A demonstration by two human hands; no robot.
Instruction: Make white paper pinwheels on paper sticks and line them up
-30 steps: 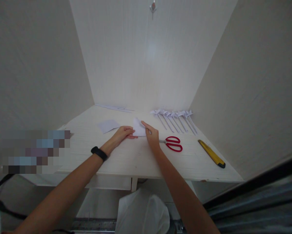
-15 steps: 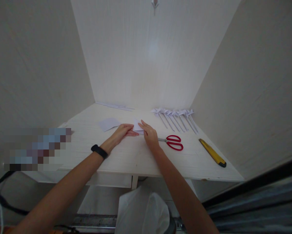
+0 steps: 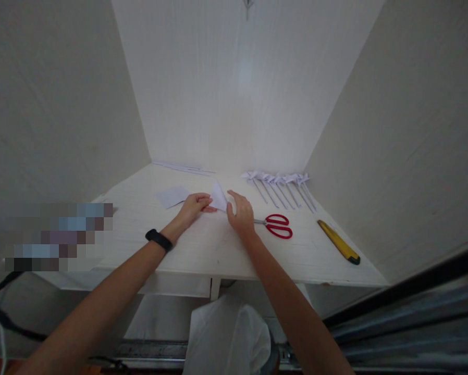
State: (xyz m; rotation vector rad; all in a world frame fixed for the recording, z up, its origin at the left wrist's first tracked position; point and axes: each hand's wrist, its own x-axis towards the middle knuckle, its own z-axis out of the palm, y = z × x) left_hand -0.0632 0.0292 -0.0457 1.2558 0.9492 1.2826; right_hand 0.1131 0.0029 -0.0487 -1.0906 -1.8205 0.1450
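Note:
A small white folded paper [image 3: 219, 197] stands up in a triangle shape on the white table [image 3: 202, 250], between my two hands. My left hand [image 3: 193, 207], with a black band on the wrist, pinches its left edge. My right hand [image 3: 241, 215] holds its right lower edge with the fingers curled. A flat white paper square [image 3: 172, 196] lies just left of my left hand.
Red-handled scissors [image 3: 276, 226] lie right of my right hand. A yellow utility knife [image 3: 339, 242] lies near the right edge. Several folded white paper pinwheels on sticks [image 3: 281, 186] are lined up at the back right. Thin paper strips [image 3: 183, 167] lie by the back wall.
The paper lay pressed flat under my fingers; now its flap is lifted up into a standing triangle. Both hands shifted slightly away from me.

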